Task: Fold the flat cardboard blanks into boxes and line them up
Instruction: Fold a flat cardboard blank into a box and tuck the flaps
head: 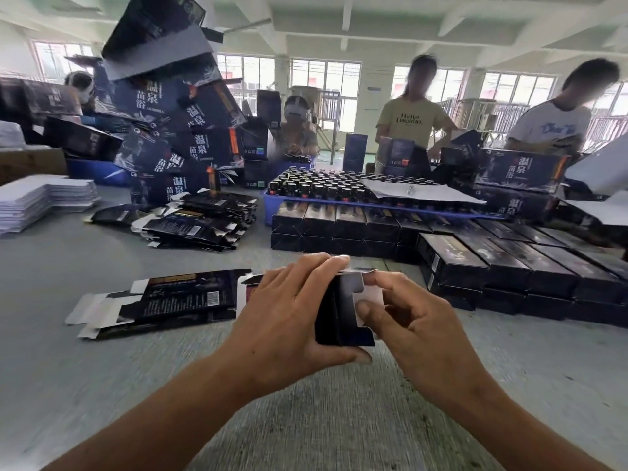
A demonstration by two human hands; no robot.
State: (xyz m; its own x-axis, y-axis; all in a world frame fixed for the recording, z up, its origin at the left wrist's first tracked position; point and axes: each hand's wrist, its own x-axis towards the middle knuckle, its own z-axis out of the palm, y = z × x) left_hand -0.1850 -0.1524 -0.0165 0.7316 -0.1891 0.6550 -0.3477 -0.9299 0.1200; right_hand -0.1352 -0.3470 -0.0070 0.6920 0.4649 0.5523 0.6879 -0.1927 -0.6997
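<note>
Together, left hand (pixel 289 311) and right hand (pixel 418 321) clasp the half-folded box (pixel 339 311).

windows (pixel 326 79): barred, daylit (back wall) | ceiling (pixel 407 25): white beams | table (pixel 102 385): grey

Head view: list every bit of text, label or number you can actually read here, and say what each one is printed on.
"温泉苗浴": large white characters on the piled dark boxes at back left, repeated on several.
"温泉": on the big box at right; the smaller characters beside it are blurred.
"Hello Tuesday": on a standing person's yellow T-shirt.
White T-shirt: blue print, unreadable.
Flat blank on the table: barcode and fine print, too small.
Box in hand: no text shows.
</note>
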